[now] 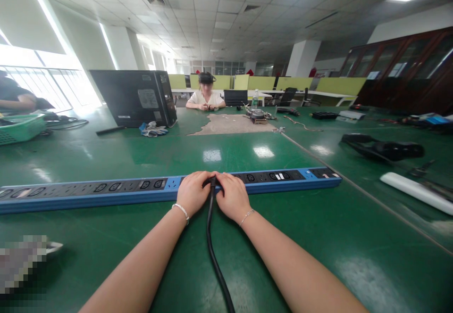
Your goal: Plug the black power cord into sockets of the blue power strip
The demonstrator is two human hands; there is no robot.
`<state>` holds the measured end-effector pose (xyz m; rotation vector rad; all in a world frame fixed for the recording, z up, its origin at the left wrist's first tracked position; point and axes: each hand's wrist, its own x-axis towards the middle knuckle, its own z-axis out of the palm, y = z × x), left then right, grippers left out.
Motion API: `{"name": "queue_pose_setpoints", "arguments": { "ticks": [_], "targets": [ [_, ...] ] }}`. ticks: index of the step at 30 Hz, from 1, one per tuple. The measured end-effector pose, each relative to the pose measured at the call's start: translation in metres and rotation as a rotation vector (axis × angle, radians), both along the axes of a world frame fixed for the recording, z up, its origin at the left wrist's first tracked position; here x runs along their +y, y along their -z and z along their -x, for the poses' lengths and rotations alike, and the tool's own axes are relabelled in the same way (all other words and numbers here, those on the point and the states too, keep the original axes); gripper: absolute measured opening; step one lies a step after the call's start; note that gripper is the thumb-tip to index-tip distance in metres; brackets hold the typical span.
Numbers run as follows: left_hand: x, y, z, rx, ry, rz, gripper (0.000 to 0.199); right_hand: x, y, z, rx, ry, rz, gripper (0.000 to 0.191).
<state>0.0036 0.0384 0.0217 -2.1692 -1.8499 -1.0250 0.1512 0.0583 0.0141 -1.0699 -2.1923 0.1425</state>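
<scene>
A long blue power strip point(141, 196) with black socket panels lies across the green table. Over its middle my left hand point(194, 191) and my right hand point(232, 196) meet, thumbs and fingertips closed around the plug end of a black power cable point(211, 228). The plug is at the strip's top face, mostly covered by my fingers, so how far it sits in a socket cannot be seen. From between my hands the cable runs down toward the bottom edge of the view.
A black computer case point(130, 98) and gloves point(153, 129) stand beyond the strip. At left is a green basket point(23, 129). A seated person point(205, 97) faces me across the table point(170, 152). At right lie a black tool-like object point(384, 148) and a white bar point(417, 193).
</scene>
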Motion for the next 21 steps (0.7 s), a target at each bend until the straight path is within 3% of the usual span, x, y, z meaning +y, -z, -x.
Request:
{"name": "queue_pose_setpoints", "arguments": {
  "ticks": [11, 21],
  "targets": [
    [-0.0025, -0.0018, 0.0022, -0.013, 0.000, 0.017, 0.027, -0.0013, 0.0037, 0.0015, -0.003, 0.013, -0.041, 0.049],
    [-0.0013, 0.0001, -0.0022, 0.053, -0.081, 0.034, 0.025, -0.0032, 0.0027, 0.0010, 0.013, -0.003, -0.034, 0.052]
  ]
}}
